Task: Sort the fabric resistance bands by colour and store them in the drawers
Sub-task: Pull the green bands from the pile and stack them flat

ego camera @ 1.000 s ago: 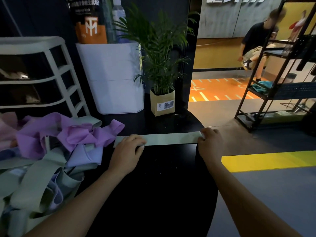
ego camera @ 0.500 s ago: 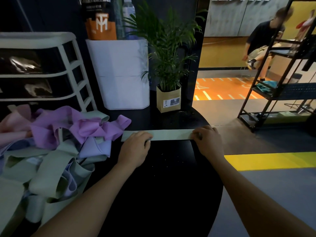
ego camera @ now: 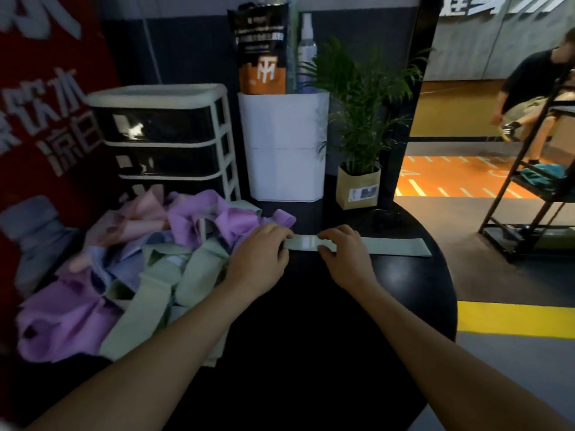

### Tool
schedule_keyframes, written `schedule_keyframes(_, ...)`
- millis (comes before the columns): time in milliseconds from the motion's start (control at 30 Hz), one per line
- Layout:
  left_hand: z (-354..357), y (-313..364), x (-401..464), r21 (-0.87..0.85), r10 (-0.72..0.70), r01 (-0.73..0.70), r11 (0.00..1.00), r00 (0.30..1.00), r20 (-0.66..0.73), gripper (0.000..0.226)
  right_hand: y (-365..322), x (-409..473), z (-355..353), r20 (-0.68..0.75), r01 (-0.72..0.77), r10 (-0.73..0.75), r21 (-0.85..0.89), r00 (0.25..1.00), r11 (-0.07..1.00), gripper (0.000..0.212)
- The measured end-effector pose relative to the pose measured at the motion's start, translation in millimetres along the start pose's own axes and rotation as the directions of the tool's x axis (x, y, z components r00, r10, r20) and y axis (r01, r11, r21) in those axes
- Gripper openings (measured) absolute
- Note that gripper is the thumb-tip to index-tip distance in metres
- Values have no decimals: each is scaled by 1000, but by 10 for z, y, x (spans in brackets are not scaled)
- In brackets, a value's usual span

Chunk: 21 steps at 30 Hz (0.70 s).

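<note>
A pale green fabric band (ego camera: 395,246) lies flat and straight on the round black table (ego camera: 311,321). My left hand (ego camera: 258,259) holds its left end, fingers curled over it. My right hand (ego camera: 342,253) pinches the band a little right of the left hand, leaving the band's right half bare. To the left sits a loose pile of bands: purple (ego camera: 193,219), pink (ego camera: 140,213), green (ego camera: 155,284) and pale blue (ego camera: 124,265). Behind the pile is the white-framed drawer unit (ego camera: 161,141), its dark drawers pushed in.
A white bin (ego camera: 283,150) and a potted plant (ego camera: 357,188) stand at the back of the table. A black metal rack (ego camera: 529,197) is on the floor to the right, with a seated person (ego camera: 529,88) beyond it. The table's edge curves just past the band's right end.
My right hand has slid left along the green band from its right end to close beside my left hand. The view has swung left and now shows more of the drawers and pile.
</note>
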<state>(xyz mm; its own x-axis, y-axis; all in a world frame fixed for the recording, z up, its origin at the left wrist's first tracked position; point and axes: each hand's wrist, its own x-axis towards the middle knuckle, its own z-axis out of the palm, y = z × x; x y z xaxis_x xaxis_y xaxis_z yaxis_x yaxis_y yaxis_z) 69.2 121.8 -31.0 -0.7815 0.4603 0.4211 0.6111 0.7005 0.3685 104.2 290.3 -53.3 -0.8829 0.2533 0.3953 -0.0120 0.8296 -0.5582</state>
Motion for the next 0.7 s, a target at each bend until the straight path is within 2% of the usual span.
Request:
schedule_keyframes(233,-667,-376,-393,148,-19,28,989,998,-62,27,-729,-122,319,52,138,-146,143,988,980,21)
schedule_keyframes(333,-869,-543,-610,107,-77,81,991,996,-43,44,-991,-198,431,116,144,-173,221,978,965,24)
schedule_keyframes(367,-927,-601,-682,84,-95,98,992,994,-45,44,-1085,-227,459,142,141,-178,235,974,962,26)
schedule_keyframes(433,-997,-712,-792,68,-136,139,988,990,-48,29,-1238,-265,524,180,132,-181,251,967,959,34)
schedule_keyframes(500,-1037,-796,-876,40,-146,148,988,988,-50,24,-1333,-285,599,208,135,-186,238,960,962,38)
schedule_keyframes(600,-1059,-873,-970,-14,-168,167,986,984,-55,27,-1395,-311,685,263,124,-176,202,949,972,31)
schedule_keyframes(700,-1082,-902,-1023,-25,-185,184,983,980,-79,27,-1447,-315,654,189,81,-133,262,973,962,17)
